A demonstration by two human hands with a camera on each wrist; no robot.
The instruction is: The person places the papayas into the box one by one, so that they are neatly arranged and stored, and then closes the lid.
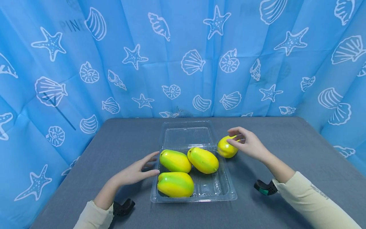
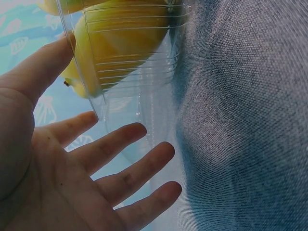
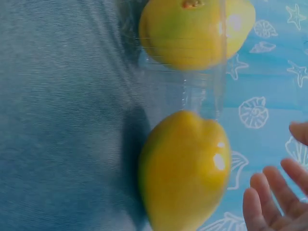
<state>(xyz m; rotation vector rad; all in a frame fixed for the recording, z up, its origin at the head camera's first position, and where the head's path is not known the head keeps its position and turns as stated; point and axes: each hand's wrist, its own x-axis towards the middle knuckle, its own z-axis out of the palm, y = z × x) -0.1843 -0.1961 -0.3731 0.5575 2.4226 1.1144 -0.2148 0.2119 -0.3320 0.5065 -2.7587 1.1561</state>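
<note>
A clear plastic clamshell box [image 1: 221, 184] lies with its lid [image 1: 187, 135] folded back. Inside it are three yellow-green papayas: one at back left [image 1: 175, 161], one at back right [image 1: 203, 160], one at front left [image 1: 175, 184]. Another papaya [image 1: 227, 147] rests on the table just outside the box's right side. My right hand [image 1: 247, 143] hovers over that fruit, and the right wrist view shows its fingers spread and apart from it. My left hand [image 1: 137, 170] is at the box's left wall, thumb and index fingertip right at the rim, fingers spread.
The boxes and fruit stand on a grey cloth-covered table [image 1: 128, 136]. A blue curtain [image 1: 177, 57] printed with shells and starfish hangs behind and along the sides. Black wrist devices [image 1: 123, 207] sit at both cuffs.
</note>
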